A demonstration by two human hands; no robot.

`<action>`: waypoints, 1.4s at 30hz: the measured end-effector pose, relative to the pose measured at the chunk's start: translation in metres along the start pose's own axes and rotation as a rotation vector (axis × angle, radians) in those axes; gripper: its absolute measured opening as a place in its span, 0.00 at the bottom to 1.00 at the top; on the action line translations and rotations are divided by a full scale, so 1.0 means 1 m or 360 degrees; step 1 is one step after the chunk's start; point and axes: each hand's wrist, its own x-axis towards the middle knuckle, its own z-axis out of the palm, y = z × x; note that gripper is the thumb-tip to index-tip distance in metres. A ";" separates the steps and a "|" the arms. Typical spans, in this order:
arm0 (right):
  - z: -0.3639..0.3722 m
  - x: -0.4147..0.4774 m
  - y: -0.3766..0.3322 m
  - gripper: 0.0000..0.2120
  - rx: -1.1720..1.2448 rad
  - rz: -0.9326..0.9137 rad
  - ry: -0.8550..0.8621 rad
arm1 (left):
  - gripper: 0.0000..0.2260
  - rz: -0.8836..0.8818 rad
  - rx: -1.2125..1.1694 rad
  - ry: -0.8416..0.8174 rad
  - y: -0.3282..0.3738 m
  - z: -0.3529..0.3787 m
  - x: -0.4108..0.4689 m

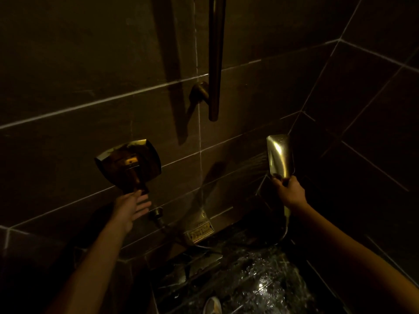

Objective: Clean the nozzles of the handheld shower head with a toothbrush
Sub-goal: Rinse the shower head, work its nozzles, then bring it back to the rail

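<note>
The shower head [280, 156] stands upright above your right hand [290, 191], which grips its handle while it sprays left toward the wall [90, 64]. Your left hand [132, 207] is open, fingers spread, just under the valve lever [136, 177].

Very dim, yellow-tinged view; glare glints off the wet black marble floor [260, 284] at 5 o'clock; corners fall black; tile lines bow.

The floor [254, 284] is dark stone and it is wet and shiny, with drops of water on it. A small gold drain cover [200, 233] sits where the floor meets the wall. A white shoe [212, 305] stands on the floor at the bottom.
</note>
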 end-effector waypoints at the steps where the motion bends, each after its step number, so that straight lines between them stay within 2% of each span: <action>1: 0.001 0.001 0.002 0.21 0.0007 -0.0004 0.0014 | 0.17 -0.0044 -0.0076 -0.0009 0.002 0.001 -0.001; 6: 0.004 0.003 0.011 0.21 -0.0010 0.0025 -0.0008 | 0.17 -0.0340 -0.0781 -0.0116 0.021 0.004 -0.004; 11: 0.010 0.008 0.013 0.23 -0.0032 0.0081 -0.0055 | 0.17 -0.0442 -0.1074 -0.0079 0.031 0.000 0.001; 14: 0.015 0.010 0.007 0.23 0.0003 0.0095 -0.0067 | 0.15 -0.0466 -0.1105 -0.0038 0.032 0.001 0.002; 22: 0.020 0.019 -0.002 0.21 0.0022 0.0090 -0.0077 | 0.19 -0.0466 -0.1214 0.0039 0.031 0.006 0.018; 25: 0.023 0.023 0.001 0.22 0.0064 0.0108 -0.0081 | 0.08 -0.0491 -0.1202 0.0001 0.028 0.009 0.022; 27: 0.026 0.023 0.003 0.23 0.0077 0.0105 -0.0064 | 0.07 -0.0499 -0.1180 -0.0021 0.026 0.011 0.021; 29: 0.029 0.022 0.006 0.23 0.0095 0.0101 -0.0061 | 0.07 -0.0490 -0.1187 -0.0009 0.026 0.012 0.020; 32: 0.029 0.019 0.006 0.24 0.0083 0.0118 -0.0070 | 0.15 -0.0472 -0.1223 0.0023 0.026 0.011 0.023; 42: 0.022 0.005 -0.003 0.24 0.0176 0.0113 0.0011 | 0.22 -0.0344 -0.1251 -0.0058 0.012 0.009 0.019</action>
